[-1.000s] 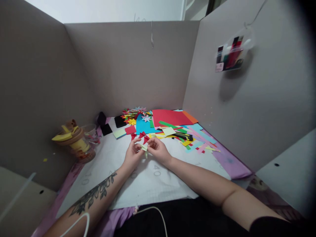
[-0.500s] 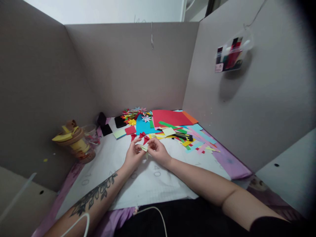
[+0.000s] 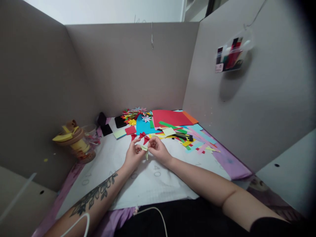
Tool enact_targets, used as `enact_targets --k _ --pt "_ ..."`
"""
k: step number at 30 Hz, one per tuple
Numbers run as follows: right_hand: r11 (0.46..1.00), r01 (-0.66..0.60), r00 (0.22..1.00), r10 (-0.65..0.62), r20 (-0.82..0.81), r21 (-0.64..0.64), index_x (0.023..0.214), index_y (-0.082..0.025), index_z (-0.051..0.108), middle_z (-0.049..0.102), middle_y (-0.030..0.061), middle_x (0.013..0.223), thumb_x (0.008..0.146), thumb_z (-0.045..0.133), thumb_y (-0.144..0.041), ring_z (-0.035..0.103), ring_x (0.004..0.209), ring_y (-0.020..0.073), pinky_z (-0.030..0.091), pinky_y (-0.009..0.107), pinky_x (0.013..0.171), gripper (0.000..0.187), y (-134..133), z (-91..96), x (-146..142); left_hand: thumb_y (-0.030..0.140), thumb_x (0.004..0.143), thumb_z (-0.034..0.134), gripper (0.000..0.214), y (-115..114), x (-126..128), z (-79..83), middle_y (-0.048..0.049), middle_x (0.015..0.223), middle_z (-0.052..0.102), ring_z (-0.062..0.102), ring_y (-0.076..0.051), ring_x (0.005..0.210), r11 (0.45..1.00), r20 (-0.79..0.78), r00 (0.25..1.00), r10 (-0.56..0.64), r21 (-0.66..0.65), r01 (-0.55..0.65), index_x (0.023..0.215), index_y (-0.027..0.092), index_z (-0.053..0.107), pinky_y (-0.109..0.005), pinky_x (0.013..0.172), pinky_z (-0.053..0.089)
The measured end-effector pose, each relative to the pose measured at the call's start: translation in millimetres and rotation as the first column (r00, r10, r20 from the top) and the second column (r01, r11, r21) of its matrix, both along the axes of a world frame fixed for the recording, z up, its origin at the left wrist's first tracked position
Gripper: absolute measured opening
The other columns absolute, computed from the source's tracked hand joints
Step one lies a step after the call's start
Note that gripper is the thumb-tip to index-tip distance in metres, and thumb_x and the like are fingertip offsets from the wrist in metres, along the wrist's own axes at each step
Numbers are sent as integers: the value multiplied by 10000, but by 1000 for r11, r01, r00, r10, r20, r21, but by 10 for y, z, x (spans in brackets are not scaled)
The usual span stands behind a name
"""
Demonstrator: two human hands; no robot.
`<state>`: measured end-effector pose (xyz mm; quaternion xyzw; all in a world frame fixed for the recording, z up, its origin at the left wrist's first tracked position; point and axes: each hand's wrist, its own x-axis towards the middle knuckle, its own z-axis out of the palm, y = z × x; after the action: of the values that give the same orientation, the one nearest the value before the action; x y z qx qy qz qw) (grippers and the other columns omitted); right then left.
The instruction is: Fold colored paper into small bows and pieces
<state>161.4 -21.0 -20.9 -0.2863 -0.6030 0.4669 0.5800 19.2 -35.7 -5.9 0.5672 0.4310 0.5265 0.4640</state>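
Between my hands, above the white sheet [image 3: 172,184], is a small pale green folded paper [image 3: 144,148]. My left hand [image 3: 133,153] pinches its left side between thumb and fingers. On its right side, my right hand [image 3: 159,150] has thumb and fingertips closed at the paper's edge. A narrow end of the paper hangs down between the hands; its exact folds are too small to make out. Just beyond my fingers lie several small red folded paper pieces [image 3: 142,135]. A pale green paper square [image 3: 169,131] rests on strips behind my right hand.
Farther back are a pile of folded paper stars [image 3: 133,114], a blue sheet [image 3: 143,126], a red sheet [image 3: 168,118], and a black phone [image 3: 120,122]. Loose strips [image 3: 202,136] and a yellow-black cutter [image 3: 185,136] lie right. A decorated pot [image 3: 77,144] stands left; grey panels [image 3: 130,65] surround the table.
The hanging end of the pale green paper now shows more clearly below my fingers. My right fingers have shifted slightly up; both hands stay in nearly the same place.
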Motion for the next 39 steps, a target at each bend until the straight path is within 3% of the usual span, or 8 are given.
enact_targets --k 16,20,25,32,36,39 --pt "989 16 999 -12 30 -145 800 -198 443 478 -44 682 680 601 -243 466 599 105 372 226 560 204 45 -13 -9 170 651 621 505 34 -37 -81 49 656 551 537 -104 612 994 -128 990 56 97 -44 1129 186 460 -217 629 421" --pt "986 2 1000 0 13 -167 800 -198 427 484 -51 666 694 584 -247 459 570 96 363 218 545 196 40 7 -14 161 662 608 511 17 -26 -64 32 704 570 555 -104 649 997 -110 994 -23 72 32 1143 184 439 -218 644 436" --pt "991 0 999 4 32 -136 814 -202 413 478 -65 650 705 566 -219 450 550 87 354 207 531 188 66 15 28 242 649 676 557 -5 -38 -17 -48 938 617 595 -154 844 991 15 992 -128 25 128 1147 197 430 -262 705 478" --pt "999 35 987 -30 158 -30 853 -211 427 449 -63 662 742 537 -208 457 567 88 363 209 539 156 67 -5 48 354 674 669 276 42 -91 -32 -22 691 621 567 -133 617 998 -149 988 30 -44 -37 837 135 625 -224 566 435" --pt "1000 5 992 -2 129 -27 879 -209 439 526 -23 774 708 594 -207 526 686 114 425 246 631 231 61 -1 33 372 647 695 299 71 -89 -14 -17 698 628 578 -128 628 990 -49 992 120 -70 -124 815 138 618 -220 576 456" --pt "999 31 992 -27 123 -31 854 -208 446 530 -21 758 709 588 -201 533 678 123 437 260 640 203 53 22 40 384 619 720 325 83 -82 -5 -12 684 631 588 -124 618 988 31 992 123 -98 -120 790 141 591 -224 587 468"
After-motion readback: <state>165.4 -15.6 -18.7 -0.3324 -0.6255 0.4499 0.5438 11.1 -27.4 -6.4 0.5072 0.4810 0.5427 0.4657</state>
